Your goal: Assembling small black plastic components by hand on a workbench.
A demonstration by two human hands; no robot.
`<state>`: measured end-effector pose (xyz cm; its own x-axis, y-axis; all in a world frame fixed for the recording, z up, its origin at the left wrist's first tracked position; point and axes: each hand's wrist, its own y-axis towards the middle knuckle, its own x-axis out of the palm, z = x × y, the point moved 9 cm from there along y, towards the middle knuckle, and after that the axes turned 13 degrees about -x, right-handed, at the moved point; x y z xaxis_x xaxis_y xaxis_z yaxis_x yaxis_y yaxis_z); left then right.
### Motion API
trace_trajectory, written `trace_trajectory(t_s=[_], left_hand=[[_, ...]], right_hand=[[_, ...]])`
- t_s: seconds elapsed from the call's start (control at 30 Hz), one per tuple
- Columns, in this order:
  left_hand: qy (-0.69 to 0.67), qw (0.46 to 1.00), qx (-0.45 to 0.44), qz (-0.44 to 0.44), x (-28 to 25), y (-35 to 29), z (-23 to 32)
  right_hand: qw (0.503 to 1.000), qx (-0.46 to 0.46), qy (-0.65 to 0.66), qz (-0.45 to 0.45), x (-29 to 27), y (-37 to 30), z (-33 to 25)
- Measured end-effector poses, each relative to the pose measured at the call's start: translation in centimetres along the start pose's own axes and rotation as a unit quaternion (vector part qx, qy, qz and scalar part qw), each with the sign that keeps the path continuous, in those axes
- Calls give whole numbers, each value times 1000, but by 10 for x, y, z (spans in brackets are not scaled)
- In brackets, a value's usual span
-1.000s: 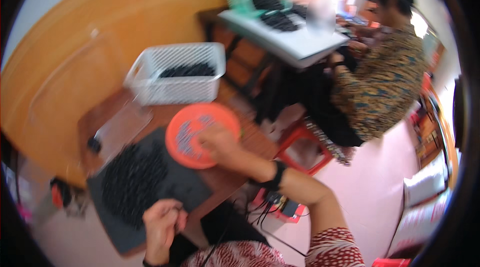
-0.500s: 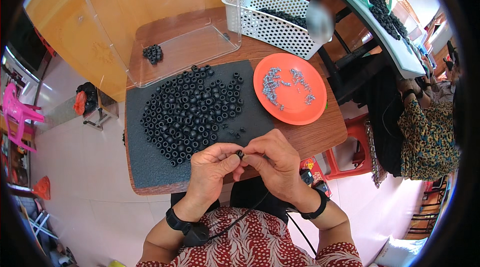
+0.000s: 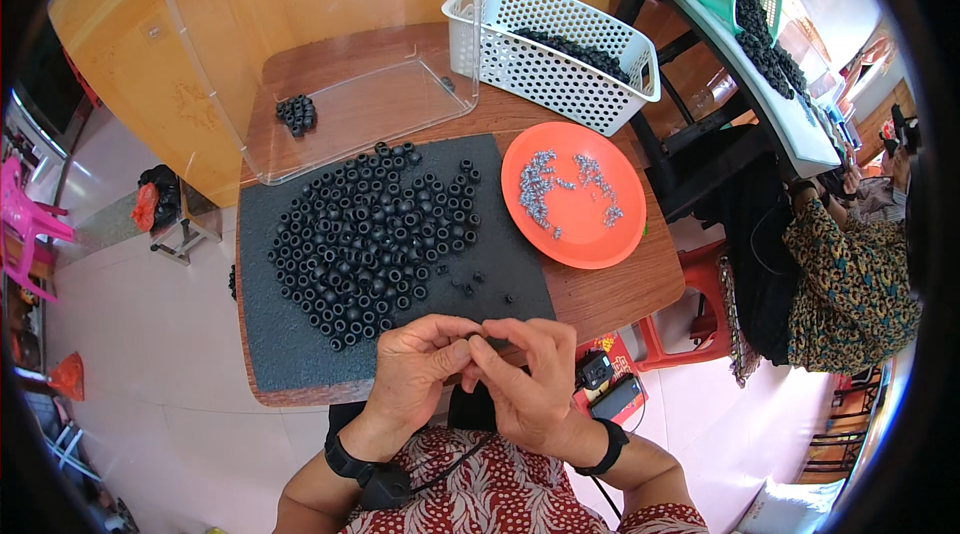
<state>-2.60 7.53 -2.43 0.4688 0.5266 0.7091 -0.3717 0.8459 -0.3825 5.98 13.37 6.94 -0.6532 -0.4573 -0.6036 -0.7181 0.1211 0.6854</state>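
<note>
Black, small, rounded piece (image 3: 490, 340), seemingly hard plastic, sits mostly hidden between the fingertips of the left hand (image 3: 410, 374) and right hand (image 3: 532, 382), at the near side of the brown wooden tabletop (image 3: 635, 296). Each grip looks pinched together on it. Judging by the similar black hollow beads (image 3: 365, 244) heaped farther left on the dark grey mat (image 3: 300, 349), it should be light, stiff and hard to break, yet smooth enough to slip or roll. Thumb and forefinger on opposite outer walls would hold it best, leaving any opening uncovered.
</note>
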Motion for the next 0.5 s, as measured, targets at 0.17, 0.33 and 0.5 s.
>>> trace_trajectory(t_s=[0.17, 0.33, 0.5], left_hand=[[46, 999, 21, 9, -2, 0, 2], [17, 1000, 3, -19, -2, 0, 1], [7, 1000, -10, -12, -2, 0, 0]], right_hand=[[997, 41, 60, -2, -2, 0, 7], [987, 94, 123, 50, -5, 5, 21], [999, -22, 26, 21, -1, 9, 5]])
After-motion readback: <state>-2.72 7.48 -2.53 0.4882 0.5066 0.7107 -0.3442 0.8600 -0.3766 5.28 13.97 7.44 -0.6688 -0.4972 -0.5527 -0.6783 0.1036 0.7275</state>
